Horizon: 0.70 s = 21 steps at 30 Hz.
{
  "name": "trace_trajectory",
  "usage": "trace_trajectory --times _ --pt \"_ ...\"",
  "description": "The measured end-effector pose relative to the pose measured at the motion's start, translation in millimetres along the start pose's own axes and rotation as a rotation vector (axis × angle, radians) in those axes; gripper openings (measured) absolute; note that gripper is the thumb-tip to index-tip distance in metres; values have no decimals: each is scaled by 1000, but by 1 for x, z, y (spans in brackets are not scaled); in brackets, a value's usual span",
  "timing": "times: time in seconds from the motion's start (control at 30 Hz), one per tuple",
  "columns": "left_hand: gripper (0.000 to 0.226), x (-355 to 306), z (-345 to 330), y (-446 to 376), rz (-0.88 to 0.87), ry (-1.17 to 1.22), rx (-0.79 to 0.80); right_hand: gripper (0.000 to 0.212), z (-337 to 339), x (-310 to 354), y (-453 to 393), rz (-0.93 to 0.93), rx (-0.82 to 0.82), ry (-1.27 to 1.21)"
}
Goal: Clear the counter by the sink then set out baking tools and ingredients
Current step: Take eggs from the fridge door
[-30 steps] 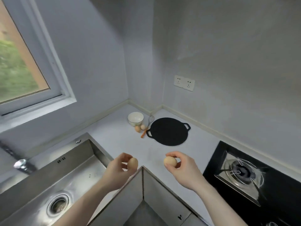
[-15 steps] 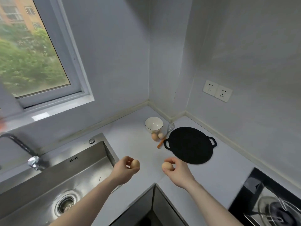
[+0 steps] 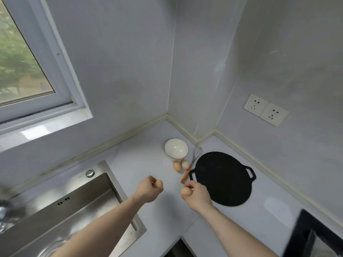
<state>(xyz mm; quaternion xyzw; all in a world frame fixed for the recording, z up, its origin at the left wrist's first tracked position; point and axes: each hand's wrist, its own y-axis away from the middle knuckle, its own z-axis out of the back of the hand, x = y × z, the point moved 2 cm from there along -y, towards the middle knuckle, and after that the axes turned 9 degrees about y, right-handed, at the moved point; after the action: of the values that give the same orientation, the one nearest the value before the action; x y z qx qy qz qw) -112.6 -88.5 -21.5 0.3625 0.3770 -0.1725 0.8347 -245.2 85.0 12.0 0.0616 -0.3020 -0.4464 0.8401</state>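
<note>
Left hand (image 3: 148, 191) curled round a brown egg (image 3: 159, 184), held above the counter (image 3: 141, 154) just right of the sink (image 3: 78, 206). Right hand (image 3: 197, 196) pinching a second egg (image 3: 186, 191) at the fingertips, close beside the left, apart from it. Beyond the right hand: two more eggs (image 3: 181, 165) touching on the counter, then a white bowl (image 3: 176, 148). Wire whisk (image 3: 192, 164) with orange handle just past the right fingertips, beside a black griddle pan (image 3: 222, 178) lying right of that hand.

Both arms stretched out toward 12; left hand (image 3: 148, 191) and right hand (image 3: 197, 195) each curled tight, pinching something small.
</note>
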Motion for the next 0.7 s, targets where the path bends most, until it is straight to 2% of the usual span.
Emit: trace_trajectory --times 0.2,0.53,0.7 --pt "32 -6 -9 -48 39 -68 -11 37 -9 16 -49 10 17 104" --pt "26 -10 -24 -106 50 -165 -34 33 -37 27 -105 133 -66 341" --pt "37 -8 -32 -126 27 -176 -23 37 -40 30 -113 148 -74 377"
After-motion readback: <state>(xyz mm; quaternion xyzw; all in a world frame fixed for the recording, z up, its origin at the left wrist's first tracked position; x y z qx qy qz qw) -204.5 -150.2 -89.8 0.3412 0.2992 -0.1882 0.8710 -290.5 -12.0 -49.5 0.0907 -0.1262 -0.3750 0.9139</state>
